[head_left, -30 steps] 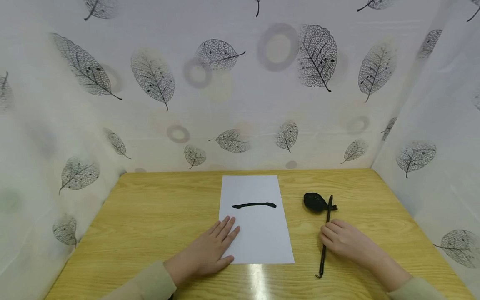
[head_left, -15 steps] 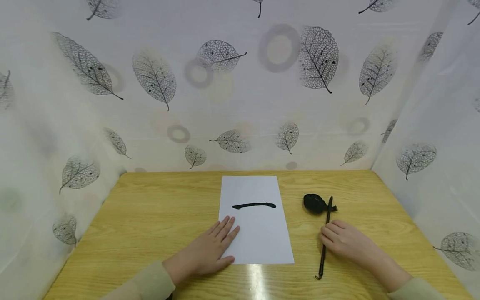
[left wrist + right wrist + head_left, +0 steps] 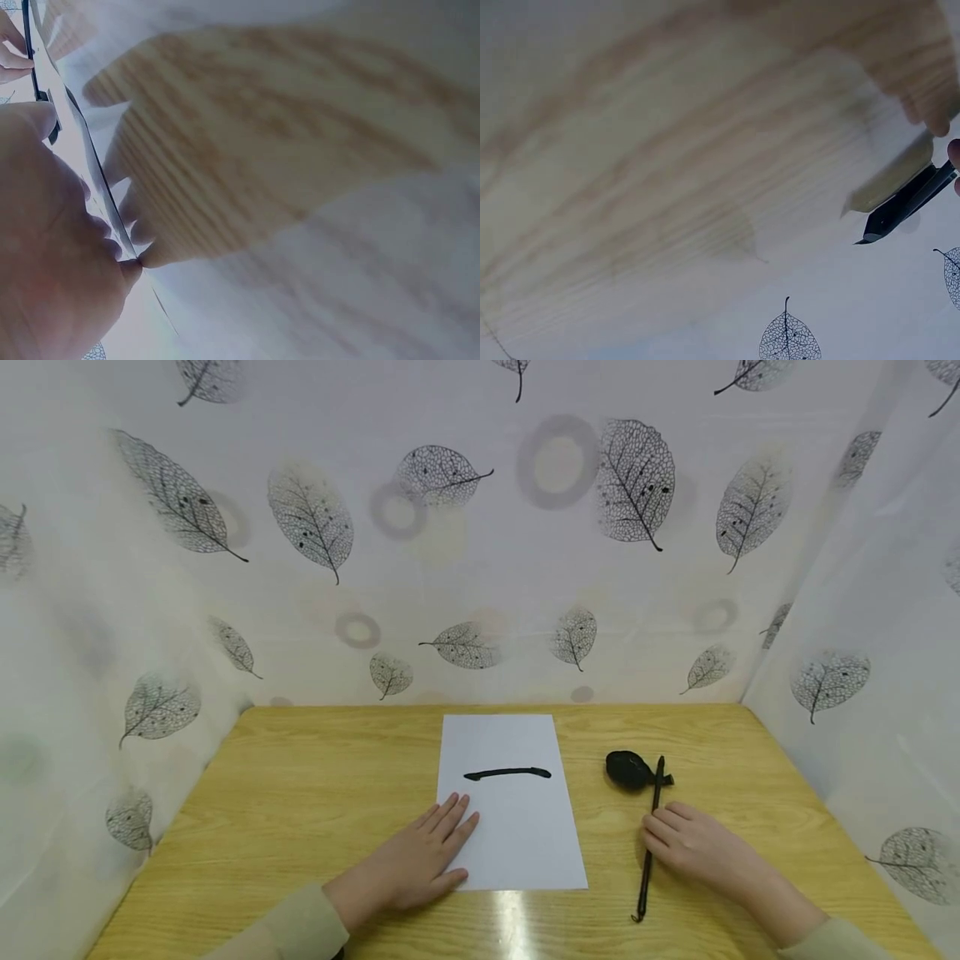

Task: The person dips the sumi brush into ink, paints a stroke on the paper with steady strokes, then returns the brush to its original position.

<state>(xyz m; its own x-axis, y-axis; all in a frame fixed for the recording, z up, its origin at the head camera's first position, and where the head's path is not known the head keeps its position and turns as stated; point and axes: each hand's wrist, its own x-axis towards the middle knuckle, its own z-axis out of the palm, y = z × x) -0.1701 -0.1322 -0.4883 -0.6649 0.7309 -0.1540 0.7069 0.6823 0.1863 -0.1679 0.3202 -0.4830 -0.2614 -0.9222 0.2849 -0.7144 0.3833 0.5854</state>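
A white sheet of paper (image 3: 517,847) lies on the table, bearing one thick black horizontal stroke (image 3: 507,772). My left hand (image 3: 423,860) rests flat on its lower left edge, fingers spread. To the right of the sheet, my right hand (image 3: 693,843) pinches a slim black writing brush (image 3: 645,885) around its middle. A small loop is at the brush's near end. Its far end crosses the short handle of a black oval ink dish (image 3: 628,770). In the right wrist view, only part of the brush (image 3: 900,206) shows, beside a few fingertips.
The wood-grain table (image 3: 322,777) extends to both sides of the paper. White curtains with leaf prints (image 3: 472,552) enclose it at the back, left and right. Glare shines below the sheet.
Both hands, the paper, brush and ink dish keep their places. The head view has tilted very slightly, so everything appears a little lower.
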